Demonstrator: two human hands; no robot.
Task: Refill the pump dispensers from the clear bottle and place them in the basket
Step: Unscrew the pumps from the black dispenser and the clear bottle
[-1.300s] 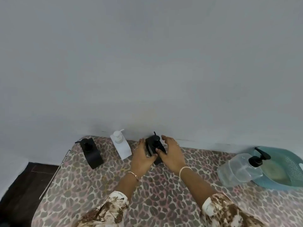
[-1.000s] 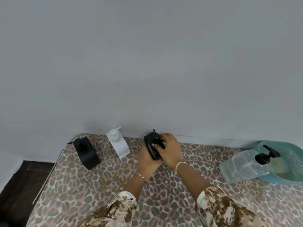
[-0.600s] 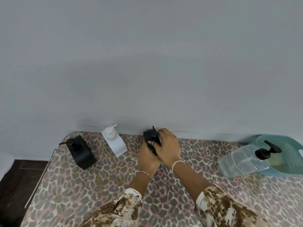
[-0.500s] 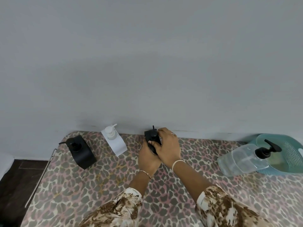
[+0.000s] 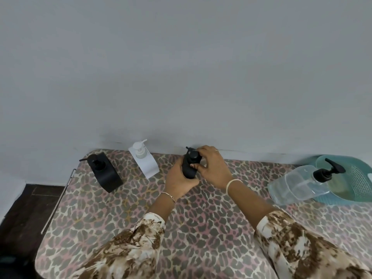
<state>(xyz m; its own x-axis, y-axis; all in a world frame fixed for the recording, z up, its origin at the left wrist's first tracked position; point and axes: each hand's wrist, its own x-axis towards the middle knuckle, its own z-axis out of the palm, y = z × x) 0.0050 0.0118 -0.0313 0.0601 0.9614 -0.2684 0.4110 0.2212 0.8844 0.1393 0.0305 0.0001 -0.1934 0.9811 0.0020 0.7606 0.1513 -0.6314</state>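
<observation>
On the leopard-print tabletop (image 5: 201, 228), close to the grey wall (image 5: 181, 77), the middle black dispenser (image 5: 188, 168) stands between both hands. The left hand (image 5: 179, 182) wraps its body from below and the right hand (image 5: 213, 168) has fingers and thumb curled round the pump head (image 5: 194, 159). This looks like the opening step on a first dispenser: nothing appears refilled, and no dispenser lies in the basket. The next move probably calls for twisting the head loose against the left hand's brace, then lifting it straight up so any tube comes clear

To the far right, well apart, sits the teal basket (image 5: 342, 198). The clear bottle (image 5: 298, 184) lies tilted, its black-pumped neck leaning over the basket's rim, so it must be moved before anything goes in. Left of the hands stand a second black dispenser (image 5: 104, 174) and a white dispenser (image 5: 146, 162), both capped. A thin metal rod (image 5: 58, 198) runs along the left edge, out of the way
</observation>
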